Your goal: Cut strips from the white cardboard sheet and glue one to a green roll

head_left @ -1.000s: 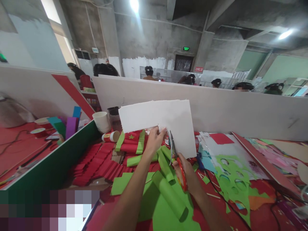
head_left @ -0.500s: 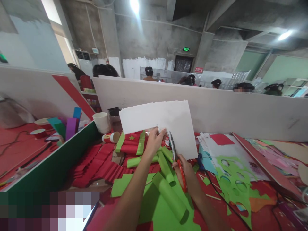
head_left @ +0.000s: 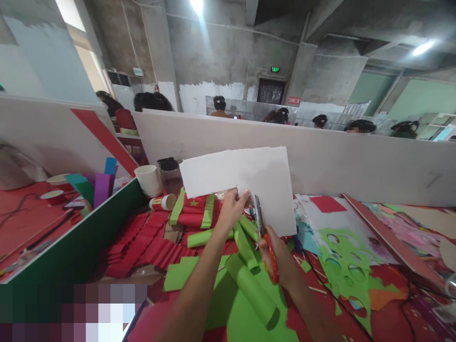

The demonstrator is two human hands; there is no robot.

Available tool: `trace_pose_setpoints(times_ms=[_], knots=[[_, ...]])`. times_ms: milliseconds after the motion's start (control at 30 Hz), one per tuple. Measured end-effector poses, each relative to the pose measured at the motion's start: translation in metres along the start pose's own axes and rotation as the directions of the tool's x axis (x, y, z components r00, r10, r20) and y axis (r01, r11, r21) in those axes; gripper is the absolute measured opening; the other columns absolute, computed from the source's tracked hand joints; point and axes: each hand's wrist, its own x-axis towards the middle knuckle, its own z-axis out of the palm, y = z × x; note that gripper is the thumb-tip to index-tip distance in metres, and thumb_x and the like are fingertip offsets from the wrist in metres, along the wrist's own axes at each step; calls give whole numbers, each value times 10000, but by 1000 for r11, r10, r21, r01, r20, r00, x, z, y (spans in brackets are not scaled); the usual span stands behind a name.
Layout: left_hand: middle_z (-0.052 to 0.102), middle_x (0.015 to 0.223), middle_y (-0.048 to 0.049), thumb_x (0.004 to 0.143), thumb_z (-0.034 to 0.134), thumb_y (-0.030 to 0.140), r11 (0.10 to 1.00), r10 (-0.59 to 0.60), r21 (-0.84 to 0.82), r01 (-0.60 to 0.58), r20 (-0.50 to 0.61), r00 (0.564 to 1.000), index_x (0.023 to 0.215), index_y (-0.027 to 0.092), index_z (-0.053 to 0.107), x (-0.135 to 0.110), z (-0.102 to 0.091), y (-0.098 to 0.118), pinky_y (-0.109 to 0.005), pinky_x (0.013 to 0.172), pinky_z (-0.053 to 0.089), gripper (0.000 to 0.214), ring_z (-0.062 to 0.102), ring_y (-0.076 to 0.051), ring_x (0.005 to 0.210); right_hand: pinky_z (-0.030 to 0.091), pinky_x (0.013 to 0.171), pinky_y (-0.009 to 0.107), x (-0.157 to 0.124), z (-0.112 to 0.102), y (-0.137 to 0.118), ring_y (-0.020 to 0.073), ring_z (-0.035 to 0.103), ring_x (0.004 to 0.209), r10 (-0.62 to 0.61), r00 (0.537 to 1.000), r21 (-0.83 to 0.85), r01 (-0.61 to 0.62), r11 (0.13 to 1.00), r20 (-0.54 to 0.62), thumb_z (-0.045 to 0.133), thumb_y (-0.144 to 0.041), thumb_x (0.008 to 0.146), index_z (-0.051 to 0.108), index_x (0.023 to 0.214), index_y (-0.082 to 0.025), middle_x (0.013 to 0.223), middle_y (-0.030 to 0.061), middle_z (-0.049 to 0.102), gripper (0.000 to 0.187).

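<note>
White card (head_left: 265, 164) is held over the table (head_left: 322, 311): the left hand (head_left: 233, 209) pinches its lower edge, fingers closed; the right hand (head_left: 278, 251) curls its fingers round scissors (head_left: 262, 229). Cutting seems in hand; another snip would call for steady card.

The bare, slender left forearm (head_left: 201, 278) reaches up and slightly rightward from the bottom edge, its wrist nearly straight. At its end the bare left hand (head_left: 233, 208) pinches, thumb angled up to the right and fingers bent. The bare, slender right forearm (head_left: 308, 306) slants up leftward, and the bare right hand (head_left: 278, 249) sits lower, its fingers curled in a grip. The hands are near each other, apart.
</note>
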Motion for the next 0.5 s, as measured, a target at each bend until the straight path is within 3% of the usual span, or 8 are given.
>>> trace_pose_setpoints(times_ms=[200, 333, 500], knots=[[646, 658, -27, 835, 609, 465, 1000, -14, -22, 14, 3, 1000, 697, 158, 595, -1, 0, -1, -272, 545, 498, 337, 649, -171, 578, 377, 620, 270, -2, -7, -13, 149, 457, 661, -46, 997, -26, 48, 999, 55, 400, -546, 960, 454, 996, -201, 752, -15, 497, 352], [651, 632, -33, 846, 595, 463, 1000, -4, 31, 4, 8, 1000, 694, 152, 604, -1, 2, -3, -273, 567, 492, 346, 627, -160, 559, 352, 529, 244, -1, -8, -6, 125, 416, 573, -32, 995, 39, 28, 999, 92, 369, -579, 962, 466, 1087, -199, 702, -35, 467, 412], [669, 643, -43, 853, 586, 457, 999, -16, 43, 15, 19, 1000, 698, 151, 607, -4, 6, -1, -277, 567, 491, 344, 624, -162, 560, 342, 478, 232, 1, -12, 1, 125, 425, 542, -13, 998, 3, 13, 1000, 58, 399, -601, 946, 508, 1120, -196, 673, -34, 468, 454]])
